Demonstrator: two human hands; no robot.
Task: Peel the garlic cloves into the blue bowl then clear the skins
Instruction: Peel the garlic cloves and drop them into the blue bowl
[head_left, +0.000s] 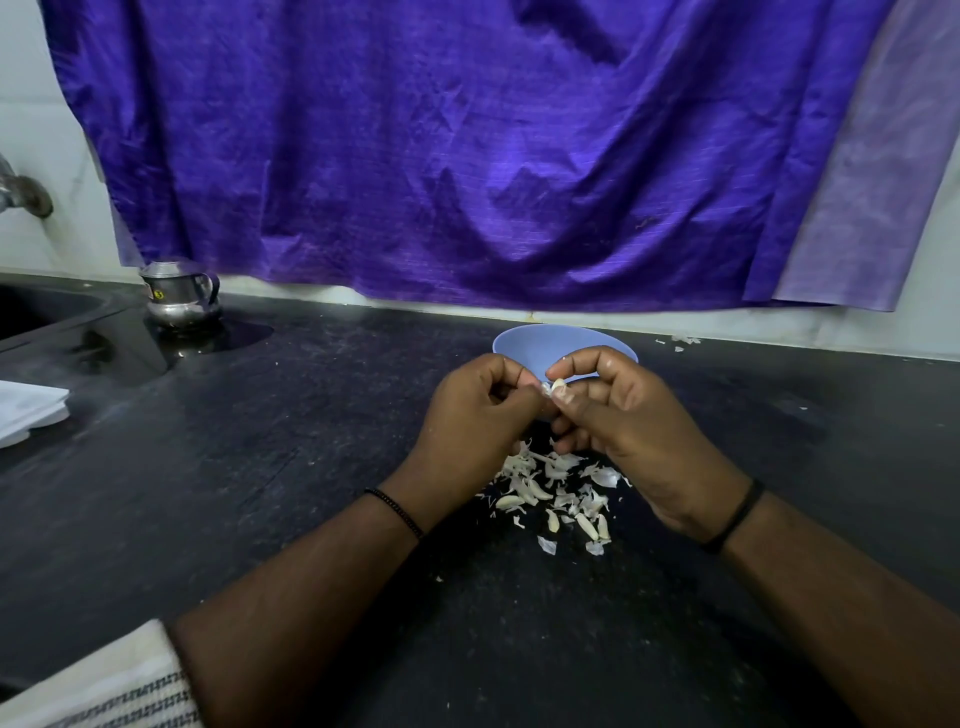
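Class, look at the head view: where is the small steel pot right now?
The small steel pot stands at the far left of the dark counter, under the purple cloth and beside the sink.

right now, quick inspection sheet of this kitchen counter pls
surface: black counter, dusty, water patch near the pot
job's things: blue bowl behind the hands; garlic clove held above it; garlic skins and cloves piled below the hands
clutter: steel pot; white folded cloth; striped cloth; stray skins by the wall
grippers: left hand and right hand both pinch the clove
cables: nothing seen
surroundings: purple cloth hanging on the wall; tap; sink
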